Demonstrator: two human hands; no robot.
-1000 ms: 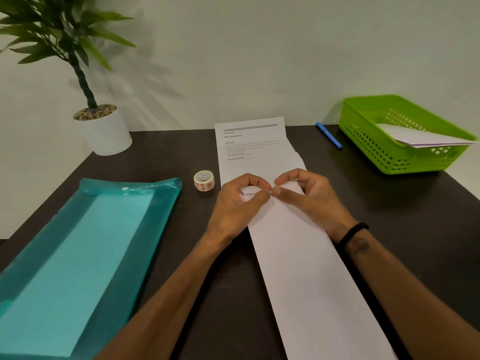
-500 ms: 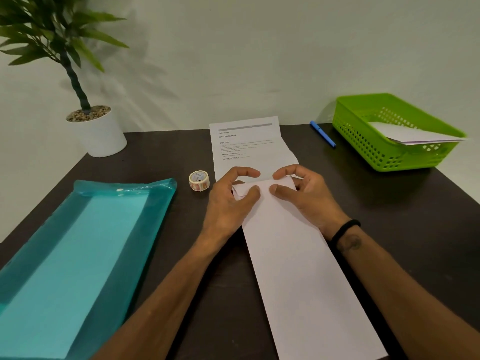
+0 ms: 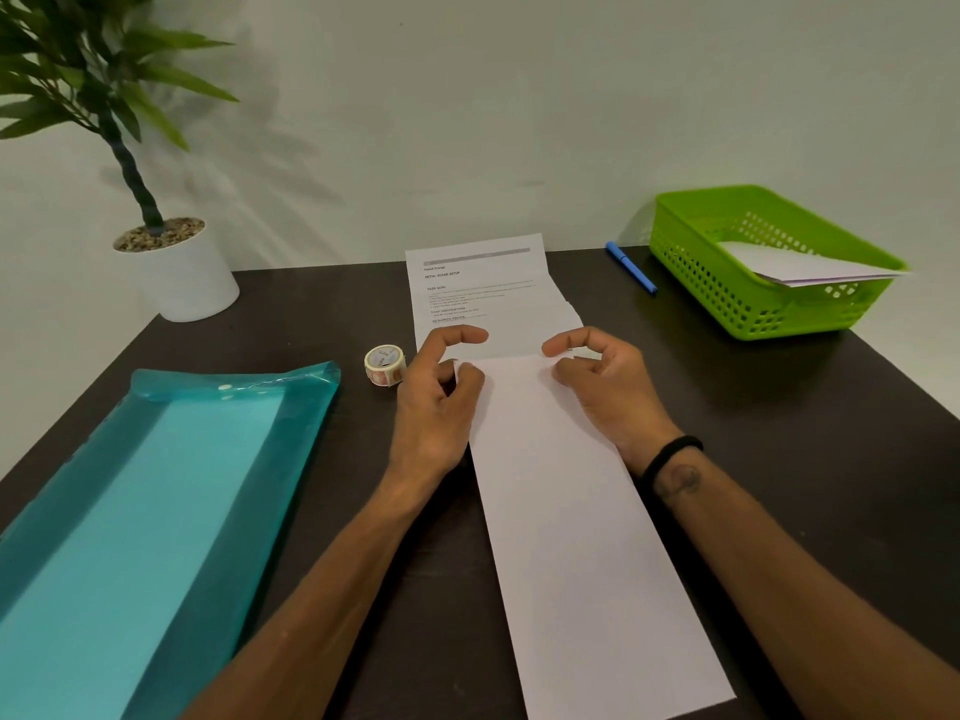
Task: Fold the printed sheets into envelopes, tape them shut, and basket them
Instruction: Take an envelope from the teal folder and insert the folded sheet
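A long white folded sheet (image 3: 571,511) runs from the table's front edge to its middle. My left hand (image 3: 436,407) pinches the left corner of its far folded end, thumb on the paper and index finger arched above it. My right hand (image 3: 608,392) pinches the right corner the same way. A printed sheet (image 3: 478,288) lies flat just beyond the hands, its near edge under the white sheet. A small tape roll (image 3: 385,363) stands just left of my left hand. The green basket (image 3: 696,272) at the back right holds a white folded paper (image 3: 810,267).
A teal plastic folder (image 3: 156,491) covers the table's left side. A potted plant in a white pot (image 3: 182,278) stands at the back left. A blue pen (image 3: 631,267) lies between the printed sheet and the basket. The wall runs right behind the dark table (image 3: 805,459).
My hands met at the middle of the sheet's far fold and have since slid apart along it to its two corners. The fold now lies flatter.
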